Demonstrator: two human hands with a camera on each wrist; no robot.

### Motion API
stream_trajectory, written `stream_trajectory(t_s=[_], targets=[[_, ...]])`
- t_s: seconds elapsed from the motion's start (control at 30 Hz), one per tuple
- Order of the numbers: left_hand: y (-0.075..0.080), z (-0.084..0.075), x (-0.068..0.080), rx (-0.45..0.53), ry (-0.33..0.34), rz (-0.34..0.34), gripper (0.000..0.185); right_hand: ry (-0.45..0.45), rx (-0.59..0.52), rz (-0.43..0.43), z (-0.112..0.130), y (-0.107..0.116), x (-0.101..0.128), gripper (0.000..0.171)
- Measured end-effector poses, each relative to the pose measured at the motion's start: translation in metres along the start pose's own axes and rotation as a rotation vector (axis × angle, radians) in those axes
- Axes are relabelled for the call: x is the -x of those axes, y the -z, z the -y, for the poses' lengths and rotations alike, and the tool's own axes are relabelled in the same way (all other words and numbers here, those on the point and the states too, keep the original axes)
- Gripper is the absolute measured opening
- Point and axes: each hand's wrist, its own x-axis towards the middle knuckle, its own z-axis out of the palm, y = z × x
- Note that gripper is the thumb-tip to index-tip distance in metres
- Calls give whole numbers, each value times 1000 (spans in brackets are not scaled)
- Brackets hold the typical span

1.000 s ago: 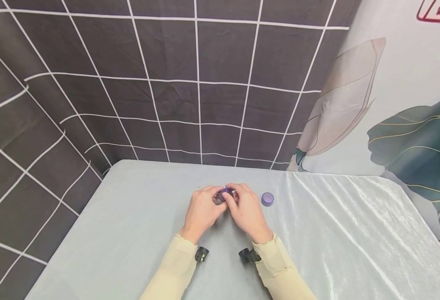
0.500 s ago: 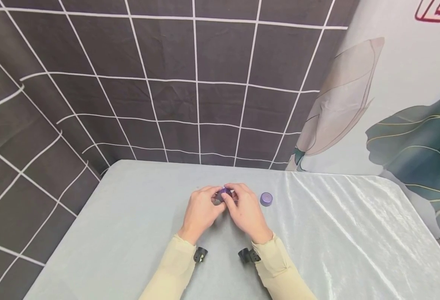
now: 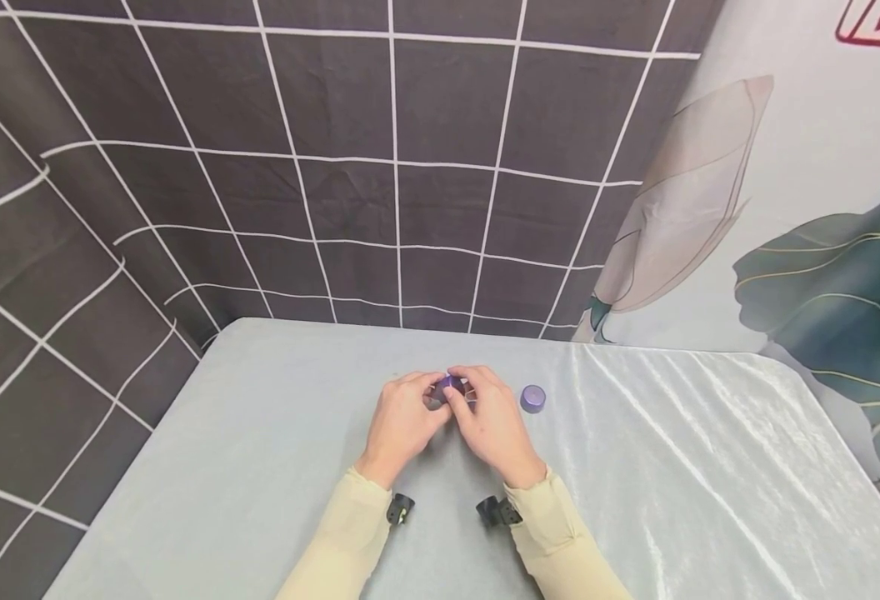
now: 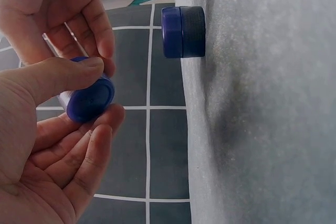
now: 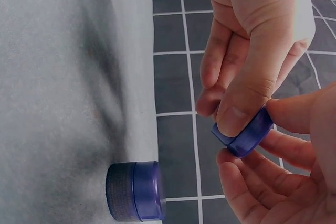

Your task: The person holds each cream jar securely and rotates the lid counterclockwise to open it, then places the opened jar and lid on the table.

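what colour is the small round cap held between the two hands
Purple-blue. The cap shows best in the right wrist view, pinched between both hands.

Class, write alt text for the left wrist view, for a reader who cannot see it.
Two hands hold a small purple jar between them above a grey table: the left hand grips it and the right hand touches it. Another purple jar stands on the table.

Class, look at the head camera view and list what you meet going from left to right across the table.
Left hand → small purple jar pinched between both hands → right hand → purple lidded jar standing alone on the table.
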Motion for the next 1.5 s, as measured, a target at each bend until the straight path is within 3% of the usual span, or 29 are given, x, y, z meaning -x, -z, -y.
stream_trajectory(t_s=[0.9, 1.5], targets=[[2, -3, 1, -1, -1, 5, 36, 0, -1, -3, 3, 2, 0, 26], [1, -5, 1, 12, 2, 7, 34, -48, 9, -34, 2, 1, 0, 37]])
